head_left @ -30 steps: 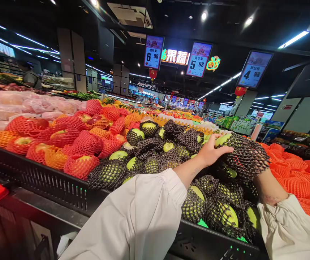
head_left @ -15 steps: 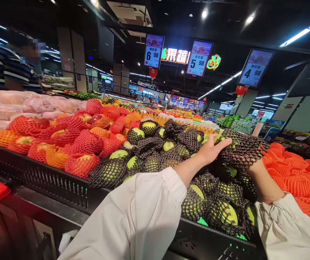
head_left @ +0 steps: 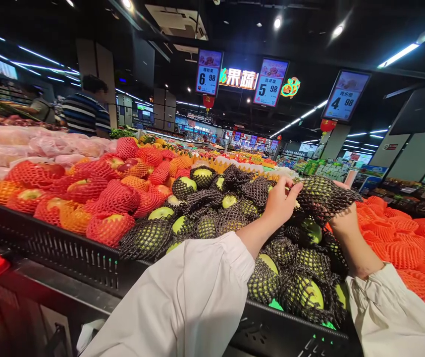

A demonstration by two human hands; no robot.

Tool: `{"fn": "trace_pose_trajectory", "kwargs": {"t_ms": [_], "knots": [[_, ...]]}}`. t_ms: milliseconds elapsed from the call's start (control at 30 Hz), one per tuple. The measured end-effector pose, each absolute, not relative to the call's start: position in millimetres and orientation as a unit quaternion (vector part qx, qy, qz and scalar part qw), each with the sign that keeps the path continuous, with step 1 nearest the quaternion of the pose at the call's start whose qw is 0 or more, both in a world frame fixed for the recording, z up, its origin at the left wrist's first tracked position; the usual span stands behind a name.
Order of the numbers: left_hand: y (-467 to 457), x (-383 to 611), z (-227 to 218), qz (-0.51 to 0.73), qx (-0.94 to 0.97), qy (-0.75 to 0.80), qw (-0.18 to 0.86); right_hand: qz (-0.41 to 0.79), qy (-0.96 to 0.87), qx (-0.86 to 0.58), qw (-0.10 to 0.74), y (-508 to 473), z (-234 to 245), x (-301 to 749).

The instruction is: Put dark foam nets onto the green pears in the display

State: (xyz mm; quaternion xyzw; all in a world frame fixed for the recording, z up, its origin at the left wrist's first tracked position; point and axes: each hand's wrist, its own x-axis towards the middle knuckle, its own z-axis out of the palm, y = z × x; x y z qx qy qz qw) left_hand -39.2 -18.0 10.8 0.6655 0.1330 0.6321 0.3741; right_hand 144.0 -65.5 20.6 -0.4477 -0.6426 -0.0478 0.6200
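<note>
A green apple in a black foam net (head_left: 322,196) is held up over the black-netted green apples (head_left: 216,220) in the black crate (head_left: 82,258). My right hand (head_left: 346,218) is wrapped round its right side and underside, partly covered by the net. At the netted apple's left end is my left hand (head_left: 281,201), its thumb and bent fingers closed at the net's edge. Exactly what those fingertips grip is partly hidden. Both arms reach forward in loose white sleeves.
Apples in red and orange nets (head_left: 104,188) fill the crate's left part. Pink-wrapped fruit (head_left: 15,141) lies behind them, and red-netted fruit (head_left: 401,238) is at the right. A person in a striped shirt (head_left: 86,111) stands beyond. Price signs (head_left: 271,82) hang overhead.
My left thumb has drawn back from across the net and closed toward the fingers. The netted apple has shifted slightly left with my right hand. The striped-shirt person appears farther right.
</note>
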Motion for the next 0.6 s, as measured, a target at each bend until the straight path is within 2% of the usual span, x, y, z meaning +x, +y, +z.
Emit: {"fn": "trace_pose_trajectory", "kwargs": {"t_ms": [100, 233, 433, 600], "knots": [[-13, -37, 11, 0.639, 0.607, 0.142, 0.452, -0.067, -0.65, -0.423, 0.628, -70, 20, 137], [-9, -35, 10, 0.652, 0.558, 0.136, 0.495, -0.088, -0.697, -0.447, 0.554, -77, 21, 130], [-10, -39, 9, 0.686, 0.605, 0.152, 0.373, -0.102, -0.726, -0.445, 0.514, -80, 22, 125], [-14, -41, 7, 0.63, 0.73, 0.109, 0.24, -0.086, -0.657, -0.493, 0.563, -76, 23, 129]]}}
